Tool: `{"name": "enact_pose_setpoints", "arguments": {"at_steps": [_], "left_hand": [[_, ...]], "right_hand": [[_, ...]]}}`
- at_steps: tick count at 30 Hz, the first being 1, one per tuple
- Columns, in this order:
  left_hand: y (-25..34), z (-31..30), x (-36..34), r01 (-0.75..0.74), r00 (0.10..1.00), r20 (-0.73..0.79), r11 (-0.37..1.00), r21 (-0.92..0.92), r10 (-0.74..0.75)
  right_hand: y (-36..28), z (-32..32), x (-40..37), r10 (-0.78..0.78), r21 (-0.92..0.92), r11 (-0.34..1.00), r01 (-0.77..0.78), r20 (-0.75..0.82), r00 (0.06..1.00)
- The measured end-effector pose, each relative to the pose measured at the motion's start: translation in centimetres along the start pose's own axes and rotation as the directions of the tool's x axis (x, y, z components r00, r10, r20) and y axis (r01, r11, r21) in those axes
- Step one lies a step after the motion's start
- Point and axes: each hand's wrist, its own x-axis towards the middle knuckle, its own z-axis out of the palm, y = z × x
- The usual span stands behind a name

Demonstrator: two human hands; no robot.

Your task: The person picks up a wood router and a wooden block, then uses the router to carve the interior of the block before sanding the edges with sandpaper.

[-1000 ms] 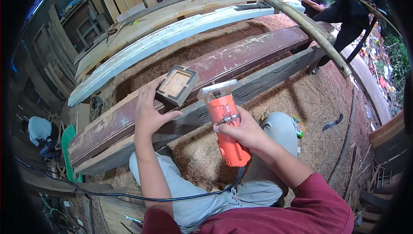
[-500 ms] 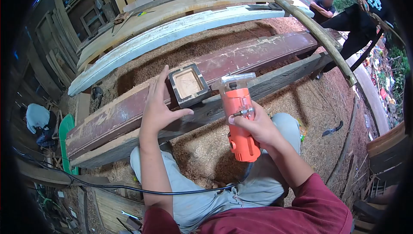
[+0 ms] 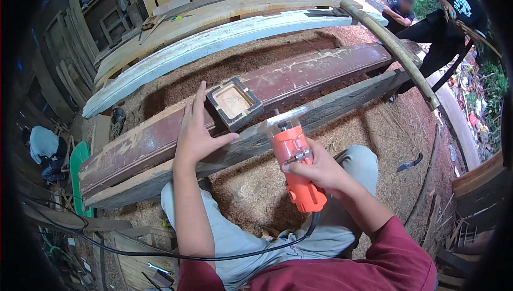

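1. Sawdust (image 3: 251,189) covers the ground under a maroon beam (image 3: 315,74) and a grey timber (image 3: 342,98), set side by side, apparently as a low bench for someone seated.
2. Upon the maroon beam, near its closer edge, sits a dark-rimmed wooden box (image 3: 233,103), hollow side up; that broad top probably gives it firm footing within easy reach.
3. At the box's left side is the left hand (image 3: 197,138), thumb and fingers spread wide about the near corner, likely a bracing pose; whether skin touches wood, I cannot tell.
4. Wrapped around an orange power tool (image 3: 288,141) is the right hand (image 3: 318,168), its thumb lying across the body beside a metal clamp. The tool tilts with its clear base uppermost, just right of the box and apart from it, presumably so the bit points away from the legs.
5. From the tool's lower end, a black cord (image 3: 240,255) sweeps left across the lap, its slack perhaps leaving room to move.
6. Beyond lies a white plank (image 3: 214,40); at upper right are a person in a black shirt (image 3: 459,2) and another with folded arms (image 3: 398,17).
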Motion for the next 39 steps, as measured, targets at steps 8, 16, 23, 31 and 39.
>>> {"name": "enact_pose_setpoints", "arguments": {"at_steps": [8, 16, 23, 31, 39], "left_hand": [[-0.7, 0.3, 0.0, -0.008, 1.000, -0.023, 1.000, 0.029, 0.008], [-0.1, -0.8, 0.0, 0.049, 0.992, 0.117, 0.997, 0.066, -0.057], [0.2, -0.1, 0.2, 0.072, 0.996, 0.042, 0.985, 0.155, -0.079], [-0.8, 0.9, 0.2, -0.014, 1.000, 0.003, 0.977, 0.212, 0.013], [-0.5, 0.1, -0.1, -0.027, 1.000, 0.014, 0.981, 0.190, 0.025]], "right_hand": [[-0.6, 0.1, 0.1, 0.086, -0.178, 0.980, -0.086, -0.009, 0.996], [-3.3, -0.9, -0.5, 0.114, -0.278, 0.956, -0.094, 0.057, 0.992], [-4.4, 0.3, -0.1, 0.100, -0.386, 0.920, -0.065, 0.071, 0.992], [-4.9, 1.1, 1.4, 0.094, -0.489, 0.872, -0.039, 0.088, 0.992], [-5.0, 0.5, 2.3, 0.123, -0.451, 0.889, -0.073, 0.083, 0.989]]}}
